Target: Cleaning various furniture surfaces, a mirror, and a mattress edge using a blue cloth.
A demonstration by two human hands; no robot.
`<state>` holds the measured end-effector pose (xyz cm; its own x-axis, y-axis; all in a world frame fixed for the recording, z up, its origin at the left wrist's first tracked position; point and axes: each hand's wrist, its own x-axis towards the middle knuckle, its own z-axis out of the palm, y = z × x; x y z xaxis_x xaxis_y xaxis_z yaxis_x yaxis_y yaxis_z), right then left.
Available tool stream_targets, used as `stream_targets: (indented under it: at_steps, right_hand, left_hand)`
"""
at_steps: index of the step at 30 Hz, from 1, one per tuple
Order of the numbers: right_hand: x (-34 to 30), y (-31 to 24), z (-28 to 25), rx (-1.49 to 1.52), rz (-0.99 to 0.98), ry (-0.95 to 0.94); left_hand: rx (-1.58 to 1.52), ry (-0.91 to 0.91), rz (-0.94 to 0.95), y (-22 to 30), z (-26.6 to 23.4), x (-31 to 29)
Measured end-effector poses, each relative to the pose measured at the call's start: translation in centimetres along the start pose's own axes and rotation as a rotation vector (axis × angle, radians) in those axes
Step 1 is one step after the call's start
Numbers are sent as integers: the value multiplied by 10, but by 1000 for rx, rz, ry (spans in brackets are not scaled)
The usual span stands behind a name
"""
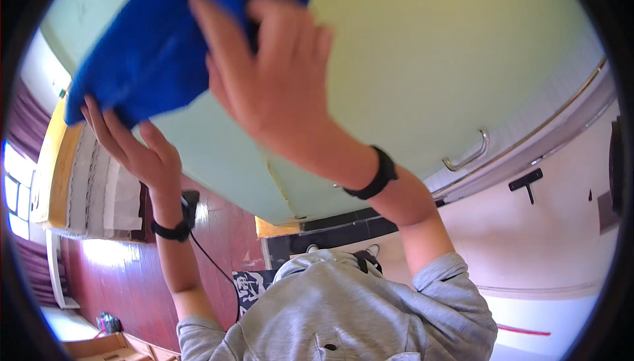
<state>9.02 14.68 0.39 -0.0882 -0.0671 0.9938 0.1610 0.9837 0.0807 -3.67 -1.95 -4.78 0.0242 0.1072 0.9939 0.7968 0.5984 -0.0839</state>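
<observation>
Partly hidden left hand [135, 146], blue cloth [158, 37]

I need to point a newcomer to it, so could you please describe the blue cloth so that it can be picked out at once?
Start at the large pale green panel filling the upper picture. Against its upper left part lies the bright blue fuzzy cloth, pressed by the right hand with the left hand at its lower edge. It is the only vivid blue, soft thing there.
</observation>
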Motion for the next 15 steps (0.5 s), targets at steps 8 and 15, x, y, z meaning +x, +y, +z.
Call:
stream_targets:
  at_steps: [8, 15]
  right_hand:
    - [-229, 42, -33, 89, -252, -351]
    - [-102, 134, -71, -69, -22, -168]
  left_hand:
    - [-64, -445, -60, 44, -51, -225]
    - [-350, -328, 118, 114, -37, -69]
